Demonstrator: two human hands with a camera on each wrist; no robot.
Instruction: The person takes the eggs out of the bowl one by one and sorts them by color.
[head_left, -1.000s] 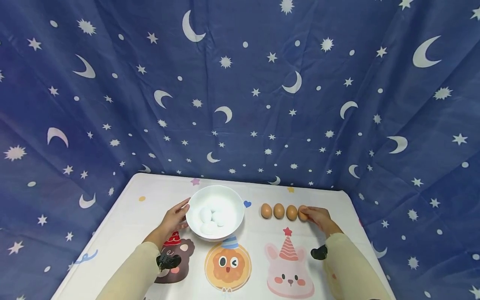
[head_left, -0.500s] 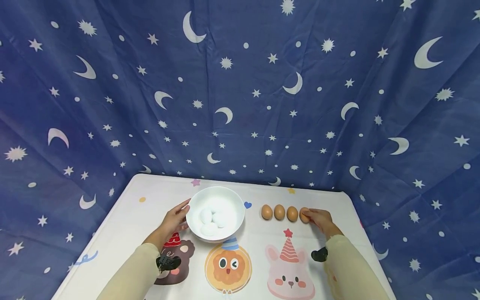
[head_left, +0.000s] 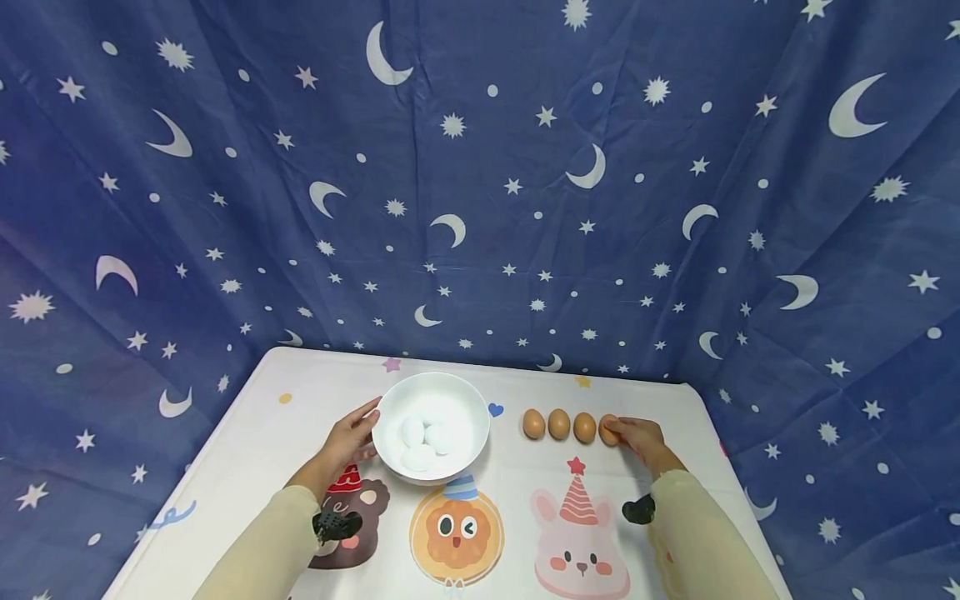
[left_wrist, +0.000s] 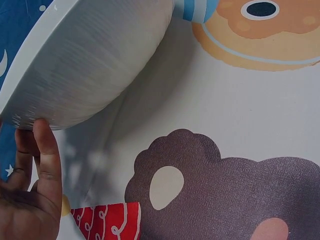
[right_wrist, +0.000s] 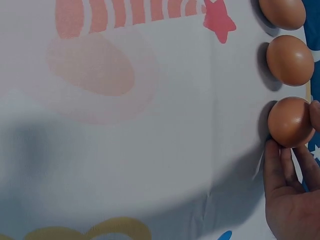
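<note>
A white bowl (head_left: 467, 467) stands at left centre of the table, with several white eggs (head_left: 418, 457) inside, washed out by the light. My left hand (head_left: 347, 442) holds the bowl's left side, its upper fingertips at the rim. In the left wrist view, fingers (left_wrist: 47, 155) touch the bowl's outer wall (left_wrist: 100, 70) from below. Brown eggs lie in a short row to the right. My right hand (head_left: 641, 439) grips the rightmost brown egg (head_left: 607, 431), thumb on one side and fingers on the other. The right wrist view shows this egg (right_wrist: 290, 122) level with its neighbours.
Left of the gripped egg, the other brown eggs (head_left: 558, 424) lie close together, apart from the bowl. Flat cartoon prints (head_left: 456, 537) decorate the white table cover (head_left: 510, 517). A blue curtain (head_left: 480, 208) with moons and stars rises behind the table's far edge.
My right hand and the rightmost egg have shifted very slightly right, opening a small gap to the neighbouring egg. The left hand and bowl stay as they were.
</note>
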